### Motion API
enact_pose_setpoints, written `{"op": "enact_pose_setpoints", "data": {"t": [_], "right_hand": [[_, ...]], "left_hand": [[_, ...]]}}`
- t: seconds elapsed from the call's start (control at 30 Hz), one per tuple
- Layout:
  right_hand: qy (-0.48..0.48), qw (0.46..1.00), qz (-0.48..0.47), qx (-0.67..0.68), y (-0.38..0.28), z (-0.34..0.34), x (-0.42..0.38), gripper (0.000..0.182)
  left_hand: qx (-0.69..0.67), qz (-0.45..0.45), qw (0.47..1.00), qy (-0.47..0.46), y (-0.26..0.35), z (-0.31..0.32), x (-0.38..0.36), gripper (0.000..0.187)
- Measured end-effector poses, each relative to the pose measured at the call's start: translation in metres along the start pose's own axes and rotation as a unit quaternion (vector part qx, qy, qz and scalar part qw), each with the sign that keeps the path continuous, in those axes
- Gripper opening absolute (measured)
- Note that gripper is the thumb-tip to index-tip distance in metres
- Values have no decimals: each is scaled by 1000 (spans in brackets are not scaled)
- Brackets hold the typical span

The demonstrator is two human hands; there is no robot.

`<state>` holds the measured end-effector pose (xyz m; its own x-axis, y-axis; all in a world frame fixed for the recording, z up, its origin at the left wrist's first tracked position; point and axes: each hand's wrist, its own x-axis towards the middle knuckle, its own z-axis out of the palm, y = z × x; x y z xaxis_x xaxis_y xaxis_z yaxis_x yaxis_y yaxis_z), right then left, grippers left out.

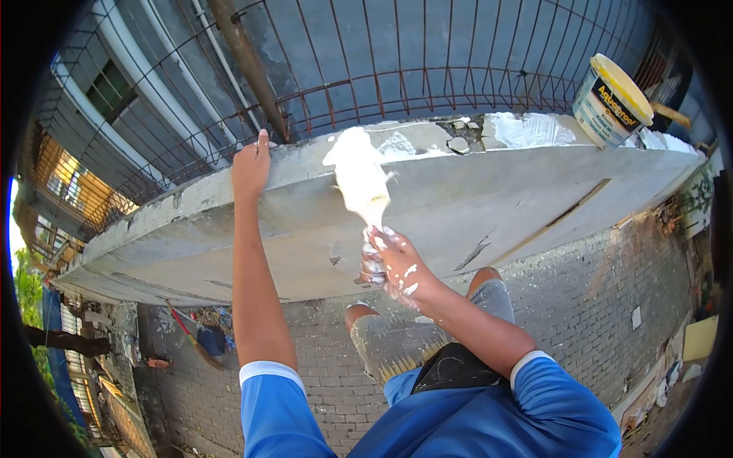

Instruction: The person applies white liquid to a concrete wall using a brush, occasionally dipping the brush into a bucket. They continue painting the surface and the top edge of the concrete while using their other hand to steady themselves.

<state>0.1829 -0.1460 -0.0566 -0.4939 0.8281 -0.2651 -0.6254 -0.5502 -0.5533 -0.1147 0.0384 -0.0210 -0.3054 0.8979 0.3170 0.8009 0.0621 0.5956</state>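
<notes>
My right hand, spattered with white paint, is closed round the handle of a paintbrush. Thick white paint covers the bristles, whose tip meets the near edge of the top of a grey concrete wall. To the left, my left hand is on the top edge of the same wall, fingers curled over it and one digit pointing up. Further right on the wall top stands an Aquaproof bucket, tilted in this view, with white paint on its yellow rim. Fresh white paint coats the wall top beside the bucket.
Rusty wire mesh rises behind the wall, with a brown post near my left hand. Broken chips lie on the wall top. Below is brick paving; a broom is at lower left.
</notes>
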Motion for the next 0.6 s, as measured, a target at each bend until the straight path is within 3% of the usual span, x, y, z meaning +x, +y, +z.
{"op": "enact_pose_setpoints", "data": {"t": [0.1,0.2,0.3,0.4,0.47,0.5,0.57,0.6], "right_hand": [[63,997,24,-45,30,-49,-13,17],[196,971,113,-76,26,-89,-17,16],[163,980,52,-98,-11,-113,-11,15],[75,996,-17,-47,-68,-74,-39,13],[59,992,-51,-104,-42,-102,-42,11],[140,969,-94,-182,-15,-117,-45,11],[196,960,-96,-174,15,-137,-65,15],[174,979,-44,-91,22,-147,-80,19]], "left_hand": [[21,-6,1000,16,13,-6,-11,66],[22,7,1000,-2,-2,-1,2,66],[14,29,999,4,-5,0,5,65],[-4,30,1000,-9,-1,-1,2,64],[90,57,992,73,-8,5,4,66],[79,39,995,55,2,-1,-3,66],[46,32,997,44,22,-13,-18,67],[27,41,998,49,29,-17,-23,66]]}}
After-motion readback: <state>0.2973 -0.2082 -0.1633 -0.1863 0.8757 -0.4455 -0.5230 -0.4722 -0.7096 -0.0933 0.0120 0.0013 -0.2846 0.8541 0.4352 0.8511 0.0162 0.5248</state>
